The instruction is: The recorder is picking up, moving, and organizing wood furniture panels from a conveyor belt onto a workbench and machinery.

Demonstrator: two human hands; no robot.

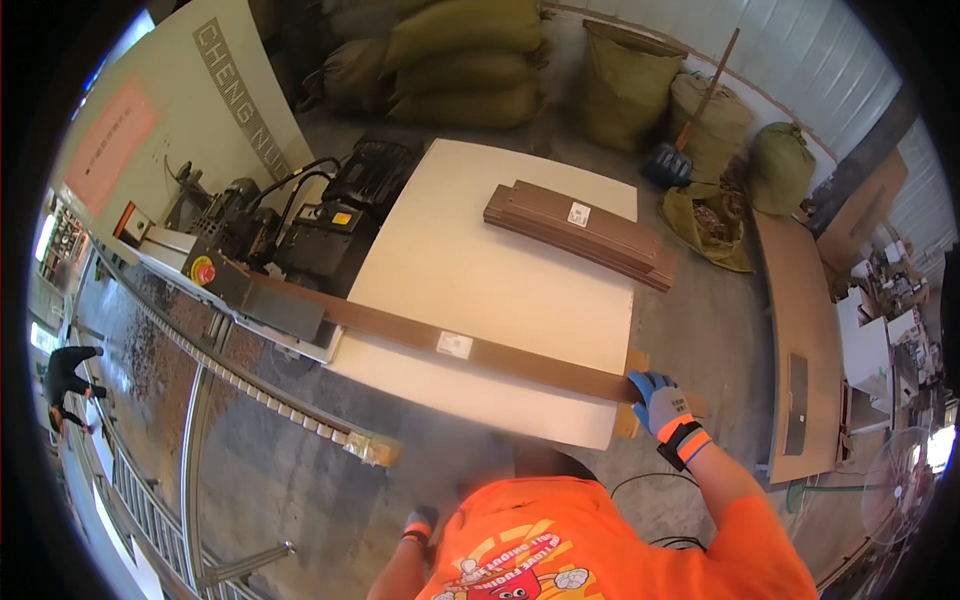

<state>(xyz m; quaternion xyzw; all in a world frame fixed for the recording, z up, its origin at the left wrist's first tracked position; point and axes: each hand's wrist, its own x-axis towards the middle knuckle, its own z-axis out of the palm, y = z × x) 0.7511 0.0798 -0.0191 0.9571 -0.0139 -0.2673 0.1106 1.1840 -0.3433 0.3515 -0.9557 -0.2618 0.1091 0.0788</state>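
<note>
A long brown board with a white label lies across a pale sheet-topped table, its far left end inside the machine. My right hand, in a blue and grey glove with an orange cuff, grips the board near its right end, the fingers over its edge. Low beside my body hangs my left hand, also gloved. It is apart from the board, and its fingers are too small and dark to read. Farther back on the table rests a stack of brown boards, the top one labelled.
A red button sits on the machine's front. A roller rail runs along the left. Stuffed sacks, a shovel and an open sack stand behind. At right is a long brown panel. Another person is far left.
</note>
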